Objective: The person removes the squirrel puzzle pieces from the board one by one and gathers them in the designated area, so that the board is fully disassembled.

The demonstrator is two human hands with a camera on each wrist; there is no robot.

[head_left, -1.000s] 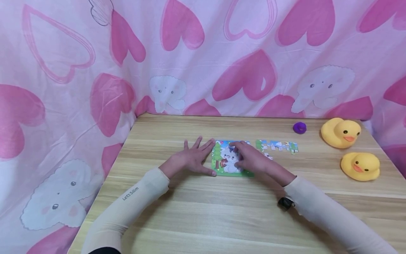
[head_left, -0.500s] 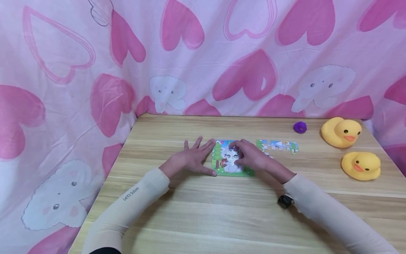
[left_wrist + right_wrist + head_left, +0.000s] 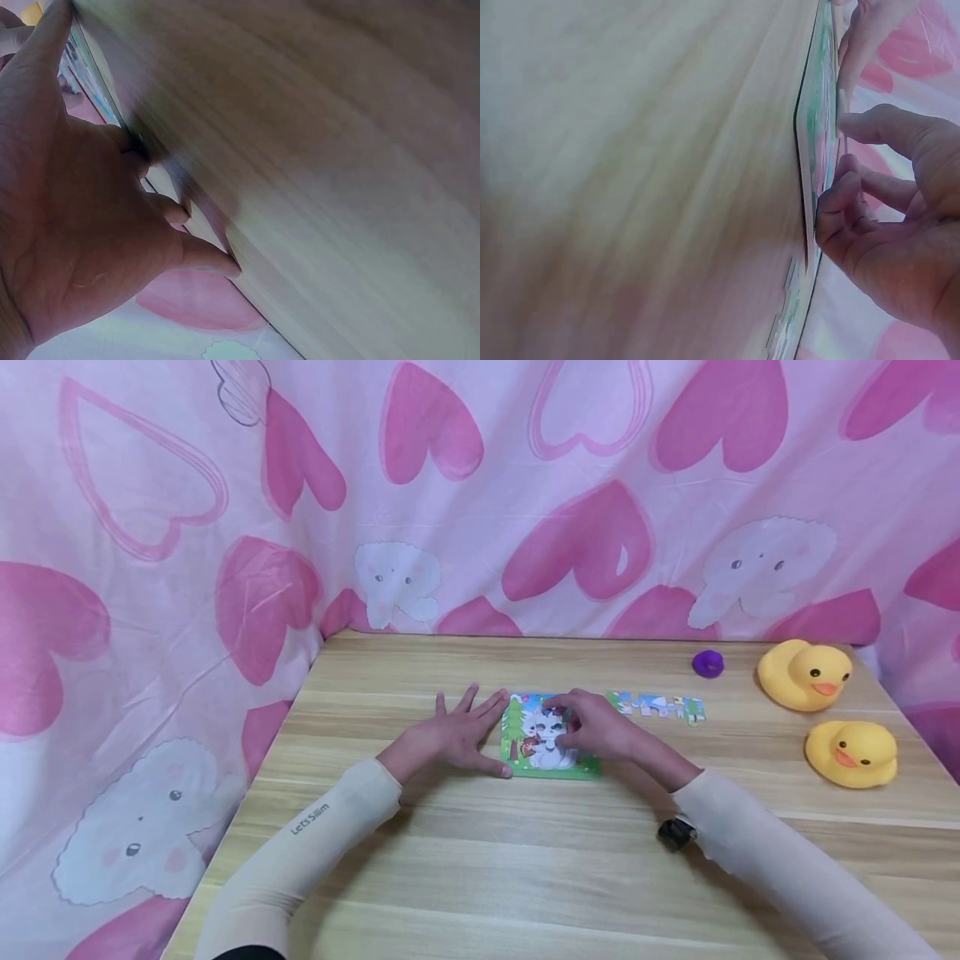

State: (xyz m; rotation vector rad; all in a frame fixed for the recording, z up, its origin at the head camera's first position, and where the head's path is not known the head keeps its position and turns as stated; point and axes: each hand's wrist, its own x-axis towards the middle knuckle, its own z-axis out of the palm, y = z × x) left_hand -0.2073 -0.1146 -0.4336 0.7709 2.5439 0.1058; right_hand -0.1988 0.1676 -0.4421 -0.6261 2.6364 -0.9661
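Observation:
A jigsaw puzzle board (image 3: 551,771) with a white cartoon animal and green trees lies flat on the wooden table. My left hand (image 3: 467,733) rests beside its left edge, fingers spread, the thumb at the lower left corner. Over the board, my right hand (image 3: 600,727) pinches a puzzle piece (image 3: 551,728) between thumb and fingers; in the right wrist view the piece shows as a thin edge at the fingertips. That hand covers the board's right part. Several loose puzzle pieces (image 3: 652,704) lie to the right of the board.
Two yellow rubber ducks (image 3: 806,675) stand at the table's right side, one behind the other. A small purple duck-like toy (image 3: 708,664) is near the back edge. A pink heart-patterned curtain (image 3: 480,510) hangs behind and left of the wooden table (image 3: 480,868).
The right hand has stayed over the board, its fingers shifting slightly; the piece in them has lifted and turned a little. My left hand has not moved.

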